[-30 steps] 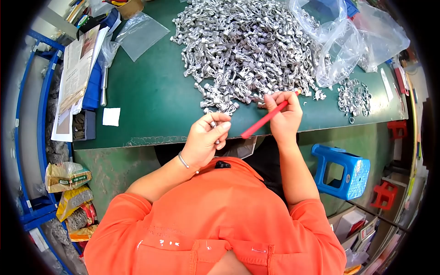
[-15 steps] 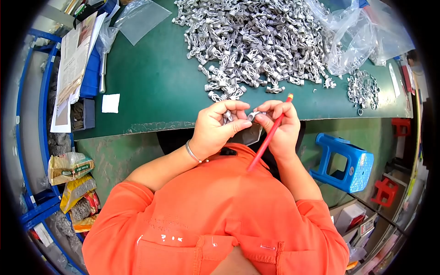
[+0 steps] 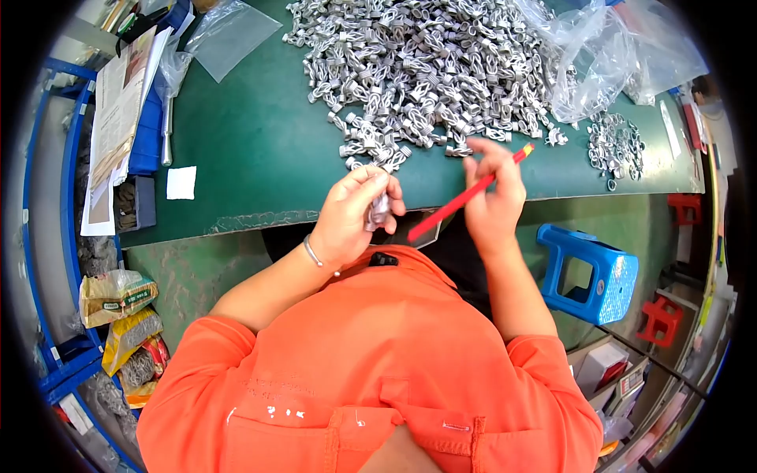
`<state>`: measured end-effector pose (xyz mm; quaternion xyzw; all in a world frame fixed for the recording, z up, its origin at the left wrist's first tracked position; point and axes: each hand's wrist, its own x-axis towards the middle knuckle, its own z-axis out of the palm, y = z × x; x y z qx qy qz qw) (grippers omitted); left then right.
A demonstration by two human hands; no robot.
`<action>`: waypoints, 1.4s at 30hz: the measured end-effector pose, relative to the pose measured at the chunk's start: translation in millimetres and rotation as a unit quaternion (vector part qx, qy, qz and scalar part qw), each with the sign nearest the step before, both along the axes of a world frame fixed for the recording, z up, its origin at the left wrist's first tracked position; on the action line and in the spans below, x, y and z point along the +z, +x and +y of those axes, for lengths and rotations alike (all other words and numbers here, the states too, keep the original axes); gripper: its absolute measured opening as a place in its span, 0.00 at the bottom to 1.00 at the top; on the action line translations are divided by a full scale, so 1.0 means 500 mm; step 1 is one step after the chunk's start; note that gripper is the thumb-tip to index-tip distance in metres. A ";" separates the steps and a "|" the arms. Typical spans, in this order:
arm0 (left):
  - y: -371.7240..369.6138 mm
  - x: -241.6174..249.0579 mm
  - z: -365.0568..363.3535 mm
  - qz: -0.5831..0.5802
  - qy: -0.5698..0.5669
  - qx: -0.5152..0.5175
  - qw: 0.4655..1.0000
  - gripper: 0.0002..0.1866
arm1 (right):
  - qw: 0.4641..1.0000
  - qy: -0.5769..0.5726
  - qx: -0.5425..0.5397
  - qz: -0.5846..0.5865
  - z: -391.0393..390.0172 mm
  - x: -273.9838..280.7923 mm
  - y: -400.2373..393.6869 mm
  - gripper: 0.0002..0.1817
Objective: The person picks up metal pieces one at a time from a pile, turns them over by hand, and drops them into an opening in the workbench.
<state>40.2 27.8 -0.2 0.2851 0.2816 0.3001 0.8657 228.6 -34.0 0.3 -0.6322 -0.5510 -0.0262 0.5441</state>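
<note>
My left hand (image 3: 343, 206) is closed around a small silver metal fitting (image 3: 379, 211), just over the table's front edge; the fingers cover part of it. To its right, my right hand (image 3: 497, 197) keeps a thin red stick (image 3: 451, 207) with a yellow band near its upper end tucked against the fingers. The stick slants down toward my left hand. My right thumb and blurred forefinger reach forward to the near edge of a big pile of looped silver metal fittings (image 3: 441, 75).
On the green table (image 3: 244, 150) lie a white paper square (image 3: 181, 183), clear plastic bags (image 3: 599, 71) and a group of small metal rings (image 3: 615, 150). Newspapers (image 3: 118, 118) hang at the left. A blue stool (image 3: 599, 280) stands on the floor at right.
My hands have parted. The right one moved forward toward the pile with the red stick, while the left drew slightly back and closed round the fitting. The view shifted slightly.
</note>
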 end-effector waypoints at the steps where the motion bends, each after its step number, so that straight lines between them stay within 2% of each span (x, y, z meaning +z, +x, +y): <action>1: -0.009 0.006 0.004 0.000 0.001 -0.002 1.000 0.08 | 0.997 -0.038 -0.035 -0.064 0.008 -0.007 0.023 0.12; 3: -0.025 0.021 0.012 0.089 -0.002 -0.149 0.985 0.07 | 0.994 -0.110 0.002 -0.028 0.008 -0.024 0.047 0.12; 4: -0.034 0.015 0.012 0.112 0.014 -0.193 0.975 0.08 | 0.994 -0.109 0.001 -0.030 0.006 -0.027 0.048 0.12; 7: -0.045 0.041 0.002 0.162 0.000 -0.247 0.955 0.10 | 0.989 -0.146 0.004 0.031 -0.003 -0.027 0.042 0.11; 8: -0.056 0.030 0.002 0.134 -0.024 -0.279 0.951 0.14 | 0.970 -0.134 0.047 0.199 -0.005 -0.027 0.038 0.11; 9: -0.058 0.028 -0.004 0.134 -0.022 -0.278 0.951 0.14 | 0.921 -0.117 0.090 0.360 -0.007 -0.024 0.032 0.12; 10: -0.060 0.028 -0.012 0.133 -0.073 -0.253 0.956 0.15 | 0.874 -0.124 0.107 0.458 -0.011 -0.003 0.027 0.12; 11: -0.060 0.026 -0.016 0.132 -0.124 -0.227 0.957 0.16 | 0.874 -0.123 0.108 0.458 -0.015 0.004 0.026 0.12; 13: -0.059 0.015 -0.017 0.149 -0.158 -0.213 0.953 0.18 | 0.814 -0.135 0.134 0.548 -0.023 0.010 0.026 0.11; 15: -0.058 0.006 -0.019 0.077 -0.190 -0.199 0.958 0.19 | 0.809 -0.127 0.146 0.555 -0.028 0.008 0.021 0.11; 18: -0.043 0.025 -0.031 0.101 -0.163 -0.168 0.967 0.20 | 0.798 -0.112 0.168 0.568 -0.033 0.012 0.012 0.11; 21: -0.043 0.025 -0.030 0.125 -0.131 -0.206 0.962 0.19 | 0.803 -0.074 0.210 0.553 -0.038 0.003 0.002 0.12; 24: -0.032 0.042 -0.022 0.099 -0.075 -0.168 0.978 0.17 | 0.875 -0.047 0.243 0.416 -0.045 -0.006 -0.013 0.16; 25: -0.027 0.045 -0.019 0.087 -0.047 -0.138 0.985 0.16 | 0.873 -0.048 0.245 0.418 -0.047 -0.005 -0.021 0.16; 28: -0.008 0.042 -0.013 0.073 -0.061 -0.093 0.991 0.14 | 0.954 -0.019 0.200 0.221 -0.044 0.009 -0.043 0.18; 29: -0.006 0.040 -0.012 0.063 -0.074 -0.073 0.993 0.14 | 0.954 -0.019 0.201 0.222 -0.043 0.015 -0.047 0.18; 31: -0.006 0.039 -0.014 0.047 -0.085 -0.079 0.992 0.14 | 0.967 0.013 0.225 0.119 -0.042 0.028 -0.052 0.17; 33: -0.007 0.039 -0.019 0.023 -0.109 -0.056 0.992 0.13 | 0.941 0.032 0.317 0.110 -0.032 0.031 -0.050 0.16; 35: -0.017 0.036 -0.010 0.010 -0.147 -0.069 0.987 0.13 | 0.950 0.031 0.297 0.087 -0.017 0.029 -0.051 0.16; 37: -0.032 0.025 -0.003 -0.003 -0.186 -0.079 0.979 0.14 | 0.987 0.007 0.153 0.039 0.009 0.004 -0.043 0.15; 39: -0.038 0.016 0.002 -0.106 -0.216 -0.110 0.964 0.13 | 0.997 0.000 0.071 -0.021 0.055 -0.008 -0.028 0.15; 40: -0.034 0.029 -0.004 -0.031 -0.176 -0.078 0.981 0.08 | 0.998 -0.018 0.046 -0.046 0.072 -0.011 -0.026 0.15; 41: -0.031 0.034 -0.005 -0.032 -0.174 -0.077 0.981 0.08 | 0.997 -0.036 0.020 -0.069 0.082 -0.014 -0.026 0.15; 42: -0.029 0.038 -0.006 0.016 -0.135 -0.061 0.989 0.07 | 0.997 -0.035 0.021 -0.070 0.086 -0.017 -0.026 0.15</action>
